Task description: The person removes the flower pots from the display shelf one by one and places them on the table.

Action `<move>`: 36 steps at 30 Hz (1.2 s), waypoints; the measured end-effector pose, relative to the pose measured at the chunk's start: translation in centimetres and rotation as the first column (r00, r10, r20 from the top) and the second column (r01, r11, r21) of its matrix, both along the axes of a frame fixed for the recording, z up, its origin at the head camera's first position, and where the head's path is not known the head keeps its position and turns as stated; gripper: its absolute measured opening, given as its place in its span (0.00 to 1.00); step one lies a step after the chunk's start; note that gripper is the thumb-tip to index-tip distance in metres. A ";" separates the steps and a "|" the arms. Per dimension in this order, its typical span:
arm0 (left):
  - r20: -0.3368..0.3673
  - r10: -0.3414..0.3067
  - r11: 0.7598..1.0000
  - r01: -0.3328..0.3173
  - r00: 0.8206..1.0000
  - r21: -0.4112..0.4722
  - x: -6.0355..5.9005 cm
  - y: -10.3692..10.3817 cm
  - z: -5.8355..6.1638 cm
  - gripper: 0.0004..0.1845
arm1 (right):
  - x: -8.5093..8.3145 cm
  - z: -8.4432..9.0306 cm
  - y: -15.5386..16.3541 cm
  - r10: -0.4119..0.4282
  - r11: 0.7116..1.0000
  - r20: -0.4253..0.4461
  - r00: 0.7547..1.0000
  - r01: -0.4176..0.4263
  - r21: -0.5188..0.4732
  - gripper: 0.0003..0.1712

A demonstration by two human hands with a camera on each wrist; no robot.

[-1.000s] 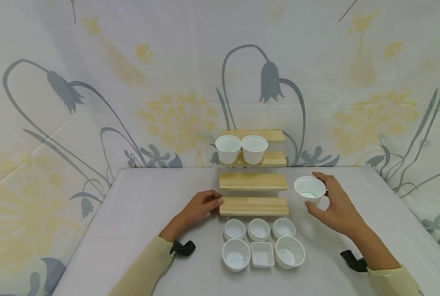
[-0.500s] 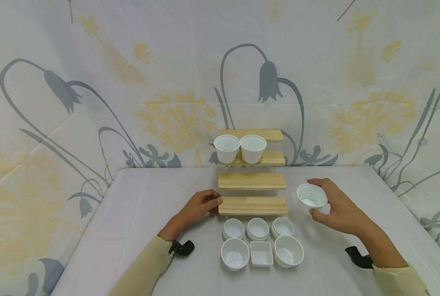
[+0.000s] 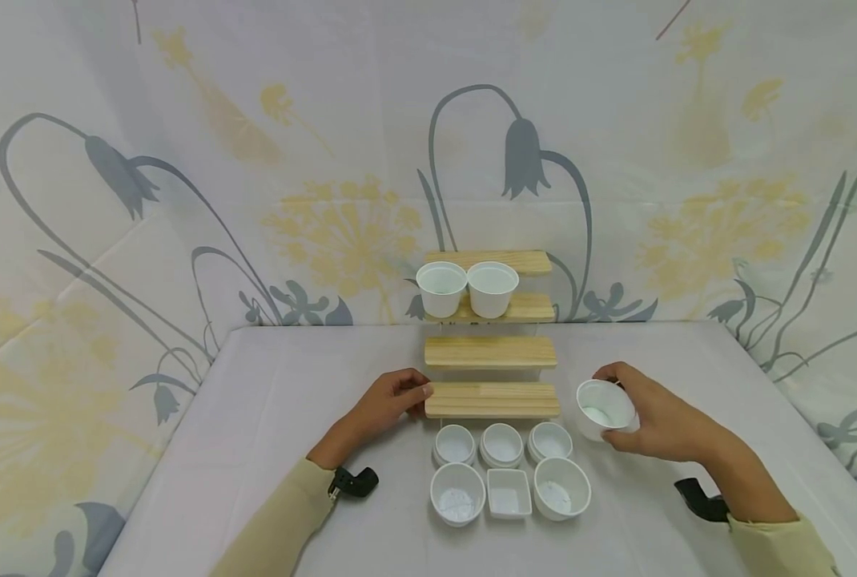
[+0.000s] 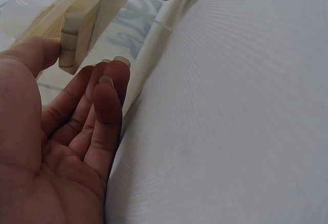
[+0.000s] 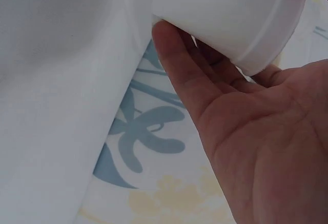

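My right hand grips a white plastic cup at the right of the tiered wooden stand, thumb and fingers on opposite sides. In the right wrist view the cup leans on the fingers, its base close to the white cloth. My left hand holds the left end of the lowest wooden step. The left wrist view has the thumb at that board's end, with the other fingers curled below it. Two similar cups, a left one and a right one, stand side by side high on the stand.
Before the stand, a row of small round bowls sits behind two larger bowls, one left and one right, with a square dish between them. A white cloth covers the table. A flowered curtain hangs behind.
My right hand has come down and nearer with the cup, bringing it low beside the stand's right front. The left hand stays at the lowest step.
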State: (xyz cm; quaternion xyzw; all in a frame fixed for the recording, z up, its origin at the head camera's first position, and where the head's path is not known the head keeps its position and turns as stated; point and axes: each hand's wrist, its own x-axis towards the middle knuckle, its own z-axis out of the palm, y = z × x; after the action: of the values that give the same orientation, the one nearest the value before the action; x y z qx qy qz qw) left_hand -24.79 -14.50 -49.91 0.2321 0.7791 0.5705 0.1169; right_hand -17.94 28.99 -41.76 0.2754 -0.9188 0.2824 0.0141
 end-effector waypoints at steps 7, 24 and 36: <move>-0.004 -0.004 1.000 0.004 1.000 -0.004 -0.1 0.0 0.0 0.13 | 0.2 0.1 0.1 0.051 0.999 0.027 0.998 -0.052 0.013 0.41; 0.005 0.001 1.000 -0.001 1.000 -0.005 0.1 0.0 0.2 0.13 | 0.3 -0.3 0.3 0.057 0.992 0.174 0.983 -0.076 0.104 0.43; -0.001 -0.010 1.000 0.010 1.000 0.002 0.0 0.0 0.0 0.14 | 0.2 -0.3 0.6 0.066 0.987 0.219 0.973 -0.096 0.126 0.44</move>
State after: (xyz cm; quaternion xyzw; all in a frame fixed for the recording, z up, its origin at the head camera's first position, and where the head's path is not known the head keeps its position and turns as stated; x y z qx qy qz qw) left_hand -24.77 -14.53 -49.87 0.2364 0.7774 0.5705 0.1191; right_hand -17.78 29.59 -42.11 0.2810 -0.9200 0.2478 -0.1151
